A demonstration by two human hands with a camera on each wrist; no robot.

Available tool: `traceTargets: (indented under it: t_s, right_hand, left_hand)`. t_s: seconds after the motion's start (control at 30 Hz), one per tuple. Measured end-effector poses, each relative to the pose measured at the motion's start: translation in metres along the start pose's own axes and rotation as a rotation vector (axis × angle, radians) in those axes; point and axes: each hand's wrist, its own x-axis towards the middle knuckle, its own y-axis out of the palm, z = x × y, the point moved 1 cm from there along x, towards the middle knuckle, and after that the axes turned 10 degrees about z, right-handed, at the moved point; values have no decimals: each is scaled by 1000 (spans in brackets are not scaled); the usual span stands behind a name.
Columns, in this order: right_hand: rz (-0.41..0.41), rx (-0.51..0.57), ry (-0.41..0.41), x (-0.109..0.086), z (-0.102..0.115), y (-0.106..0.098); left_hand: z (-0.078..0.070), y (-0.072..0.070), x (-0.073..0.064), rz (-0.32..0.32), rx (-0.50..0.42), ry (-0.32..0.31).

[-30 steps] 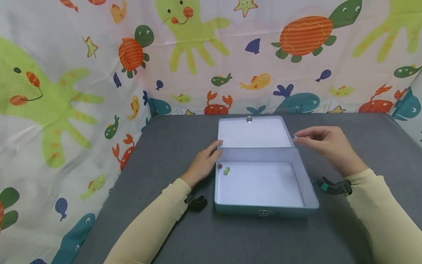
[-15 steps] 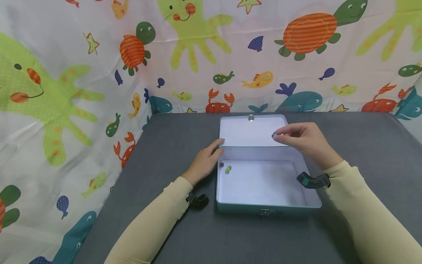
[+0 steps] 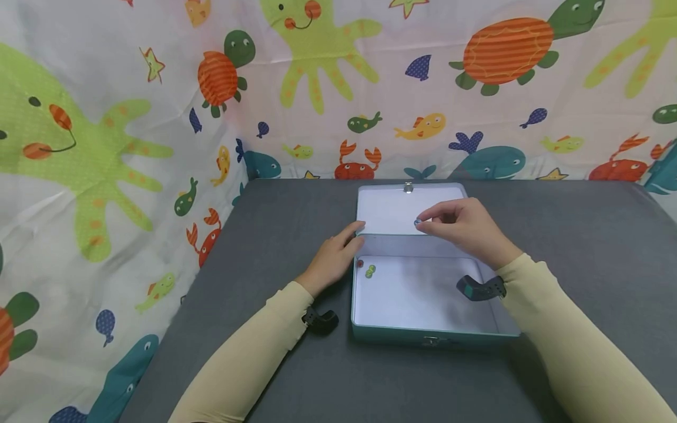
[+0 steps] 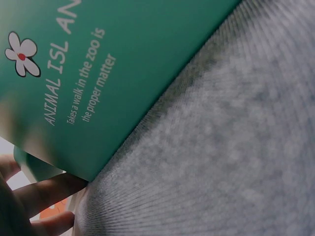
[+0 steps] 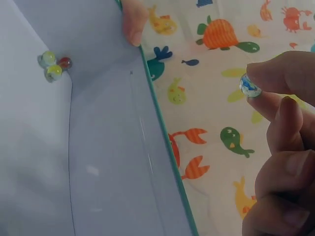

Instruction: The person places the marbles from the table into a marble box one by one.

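Observation:
My right hand point(image 3: 462, 226) pinches a clear glass marble point(image 5: 250, 85) with a blue swirl between thumb and forefinger, over the raised lid point(image 3: 388, 208) in the head view. Below it stands a metal box point(image 3: 433, 339), green outside and white inside. Two yellow-green marbles point(image 5: 49, 58) and a reddish-brown marble point(image 5: 65, 63) lie close together inside, at the far left corner. My left hand point(image 3: 330, 261) holds the box at its back left corner. Its fingers point(image 4: 47, 194) reach round the hinge side in the left wrist view, and one digit laps over the rim.
A grey cloth point(image 3: 296, 211) covers the table under the box. Behind and to the left hangs a white curtain point(image 3: 312, 129) printed with sea animals. Both wrists wear dark bands point(image 3: 481, 288). A metal clasp point(image 3: 408, 187) sits on the lid's top edge.
My right hand has moved left with the marble, from beside the box to over the lid. The left hand keeps its place at the corner. The head view has shifted slightly.

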Motion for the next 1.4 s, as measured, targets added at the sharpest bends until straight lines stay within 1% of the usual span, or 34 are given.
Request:
traceTargets:
  t_s: [0.17, 0.43, 0.53, 0.7, 0.8, 0.93, 1.13, 1.3, 1.4]
  right_hand:
    - [19, 8, -13, 6, 4, 2]
    - [74, 5, -48, 16, 10, 12]
    - [104, 13, -56, 23, 14, 18]
    - [181, 46, -60, 34, 20, 35]
    - [211, 66, -72, 36, 22, 43]
    - [232, 73, -79, 36, 19, 50]
    - [247, 32, -79, 38, 11, 62]
    - [297, 17, -58, 39, 6, 71]
    - [334, -22, -48, 40, 4, 75]
  left_hand:
    - [-1, 1, 2, -8, 22, -10]
    - [-1, 6, 5, 8, 23, -17]
    - [0, 6, 3, 7, 15, -23]
    - [6, 3, -2, -6, 18, -44]
    - [9, 4, -1, -11, 20, -43]
    - [9, 4, 3, -19, 12, -35]
    - [6, 2, 4, -24, 17, -31]
    - [4, 1, 4, -19, 17, -23]
    - [3, 0, 5, -13, 17, -18]
